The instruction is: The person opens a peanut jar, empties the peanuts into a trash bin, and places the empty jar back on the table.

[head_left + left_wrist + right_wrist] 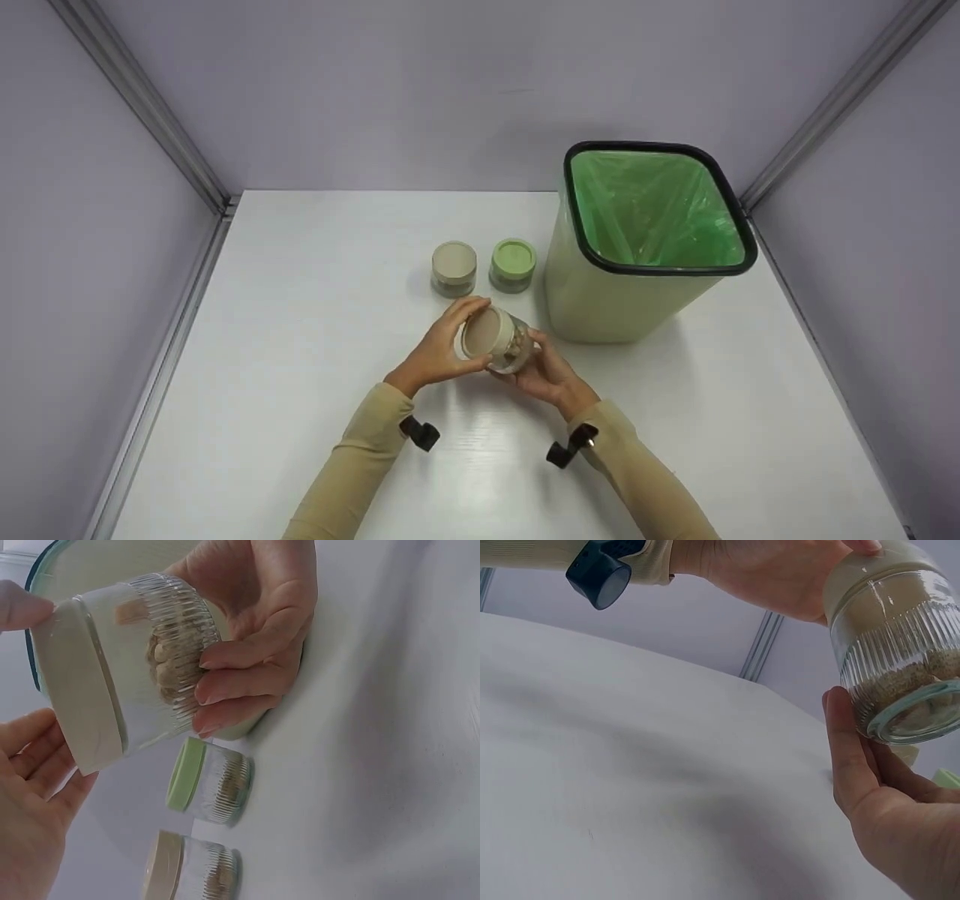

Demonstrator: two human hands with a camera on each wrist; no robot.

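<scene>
A ribbed glass jar (508,346) with grainy brown contents is held tilted above the white table (300,315), its beige lid (481,332) facing left and up. My left hand (454,339) grips the lid with fingers and thumb curled round its rim. My right hand (538,361) grips the glass body from the right and below. In the left wrist view the jar (157,660) fills the upper left, with the right hand's fingers (244,682) wrapped on the ribs. The right wrist view shows the jar's base (915,701) against my right palm (885,817).
Two more closed jars stand behind my hands: one with a beige lid (454,268), one with a green lid (513,264). A pale green bin (600,307) lined with a green bag stands at the right rear. Grey walls enclose the table.
</scene>
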